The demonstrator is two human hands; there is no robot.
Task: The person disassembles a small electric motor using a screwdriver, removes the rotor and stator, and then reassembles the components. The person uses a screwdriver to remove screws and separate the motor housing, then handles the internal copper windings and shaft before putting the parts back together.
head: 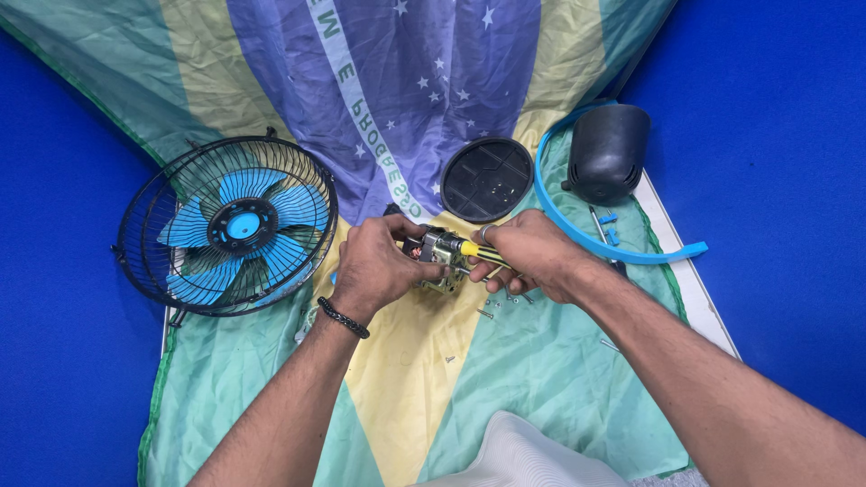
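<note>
Nearest me, loose small metal screws [492, 312] lie on the green and yellow cloth [541, 379] over the counter. My left hand [377, 267] has its grip clenched around the small metal fan motor [439, 261], held just above the cloth. My right hand [532, 257] grasps the yellow-and-black-handled screwdriver [483, 253], tip at the motor. Further off, the black wire fan cage with blue blades [230, 236], round black back cover [487, 179], black motor housing [606, 151] and blue plastic ring strip [595, 242] already lie apart; I judge only the motor remains in work.
</note>
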